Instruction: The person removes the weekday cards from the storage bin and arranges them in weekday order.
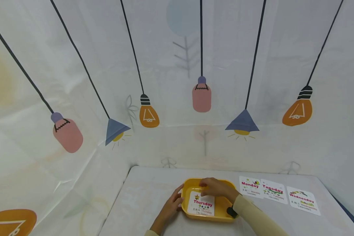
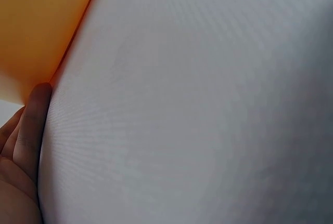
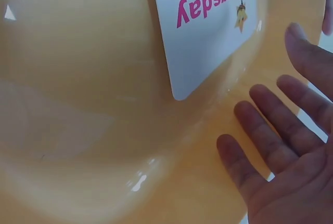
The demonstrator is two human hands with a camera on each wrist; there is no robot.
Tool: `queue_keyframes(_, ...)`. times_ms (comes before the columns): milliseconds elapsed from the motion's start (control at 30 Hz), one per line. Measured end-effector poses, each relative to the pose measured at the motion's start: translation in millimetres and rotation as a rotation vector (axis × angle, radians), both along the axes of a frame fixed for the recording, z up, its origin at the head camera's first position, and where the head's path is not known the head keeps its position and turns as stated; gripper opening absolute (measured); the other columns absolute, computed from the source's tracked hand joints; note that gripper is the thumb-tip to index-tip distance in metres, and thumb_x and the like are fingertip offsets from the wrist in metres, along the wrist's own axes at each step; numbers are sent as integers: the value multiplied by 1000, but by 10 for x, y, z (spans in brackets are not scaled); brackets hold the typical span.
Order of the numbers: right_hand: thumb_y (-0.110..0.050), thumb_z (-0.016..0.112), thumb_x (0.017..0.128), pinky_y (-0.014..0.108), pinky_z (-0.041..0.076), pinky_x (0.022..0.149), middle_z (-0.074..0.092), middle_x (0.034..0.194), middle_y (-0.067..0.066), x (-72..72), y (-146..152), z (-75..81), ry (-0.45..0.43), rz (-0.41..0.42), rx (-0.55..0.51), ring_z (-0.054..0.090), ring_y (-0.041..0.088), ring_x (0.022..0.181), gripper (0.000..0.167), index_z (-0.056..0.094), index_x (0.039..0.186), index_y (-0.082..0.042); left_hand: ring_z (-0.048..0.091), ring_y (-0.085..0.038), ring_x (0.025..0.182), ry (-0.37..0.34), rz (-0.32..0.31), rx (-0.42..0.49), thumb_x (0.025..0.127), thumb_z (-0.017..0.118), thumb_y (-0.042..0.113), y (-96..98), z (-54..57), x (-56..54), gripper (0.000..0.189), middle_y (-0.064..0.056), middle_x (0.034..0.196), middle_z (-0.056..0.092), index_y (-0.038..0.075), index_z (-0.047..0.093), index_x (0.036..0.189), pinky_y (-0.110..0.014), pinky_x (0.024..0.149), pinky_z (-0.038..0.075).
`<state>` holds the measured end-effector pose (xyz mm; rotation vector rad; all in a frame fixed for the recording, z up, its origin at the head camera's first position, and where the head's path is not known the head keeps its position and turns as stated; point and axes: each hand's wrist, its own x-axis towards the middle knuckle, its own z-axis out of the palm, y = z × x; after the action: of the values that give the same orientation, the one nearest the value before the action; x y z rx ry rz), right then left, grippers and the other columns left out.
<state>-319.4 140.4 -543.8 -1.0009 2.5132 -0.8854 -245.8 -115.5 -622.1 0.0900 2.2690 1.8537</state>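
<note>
Tray, one: a shallow, glossy yellow rounded-rectangular tray (image 1: 221,207) on the white-covered bench (image 1: 153,186). Cards, four: one square white round-cornered card printed "Thursday" (image 1: 201,209), and three similar white cards reading "Monday" (image 1: 250,189), "Tuesday" (image 1: 273,192) and "Wednesday" (image 1: 303,201). Hands, two: left hand (image 1: 171,205), right hand (image 1: 216,189).

Orientation (head view, tray at centre): tray's long axis, 9 to 3 o'clock. Thursday card's lettering also runs 9 to 3, its top edge toward 12; sides near equal, so a long axis cannot be told.

Contents: the tray contains the Thursday card, lying in its 9 o'clock half. The other three cards lie on the bench in a row between 2 and 3 o'clock.

Left hand: at the tray's 9 o'clock side, fingers extended against the outer wall. Right hand: over the tray's 12 o'clock part, fingers spread and relaxed, near the Thursday card but apart from it in the right wrist view.

Backdrop: white printed sheet (image 1: 171,141); two pink lamps (image 1: 202,100), two blue conical shades (image 1: 242,122), three orange bulbs (image 1: 149,116).
</note>
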Motion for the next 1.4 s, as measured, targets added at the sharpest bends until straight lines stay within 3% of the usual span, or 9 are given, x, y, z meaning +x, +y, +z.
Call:
queue_keyframes(333,-30,80,84,45,52,99,68,118,7,-25,-57,-136,-51,-19,120,63,22,106,49,64,122,-4,61,-28,112,7,-7,-22,101,53,26,-1,40,-23,54,-23,138,56,31,39,153,-42,82,61)
queue_keyframes(600,-30,84,79,36,53,92,66,104,1,17,-110,-134,18,-20,224,55,9,89,48,66,115,-6,61,-29,114,16,-23,0,101,53,25,-6,-5,-23,55,-25,138,57,29,38,154,-41,81,61)
queue_keyframes(733,-30,84,79,34,53,92,65,103,2,79,-159,-125,27,5,256,55,9,88,46,65,114,-6,62,-27,111,4,-23,3,102,53,25,-29,-28,21,56,-25,137,57,28,37,155,-40,80,61)
queue_keyframes(867,-29,84,80,37,52,99,66,112,5,117,-184,-89,21,12,280,57,13,96,50,65,119,-5,61,-28,111,13,-25,14,102,52,23,-41,-18,53,55,-26,137,56,25,36,156,-39,79,61)
queue_keyframes(1067,-31,85,78,39,50,103,63,117,3,126,-127,-62,47,-34,332,56,14,99,53,65,121,-7,61,-26,113,24,-62,31,103,52,28,6,7,6,55,-25,139,54,27,35,156,-37,80,61)
queue_keyframes(1267,-35,84,79,40,48,107,61,126,6,123,-135,-58,56,-25,336,57,17,107,57,65,126,-7,61,-28,114,15,-70,49,103,51,25,-33,-6,-21,56,-28,140,53,25,35,156,-39,82,61)
queue_keyframes(1400,-37,83,79,36,49,105,61,121,3,112,-181,-79,91,-18,374,56,15,103,56,66,124,-8,61,-29,115,14,-82,58,103,51,25,-74,1,-24,56,-29,141,52,24,33,157,-39,82,61)
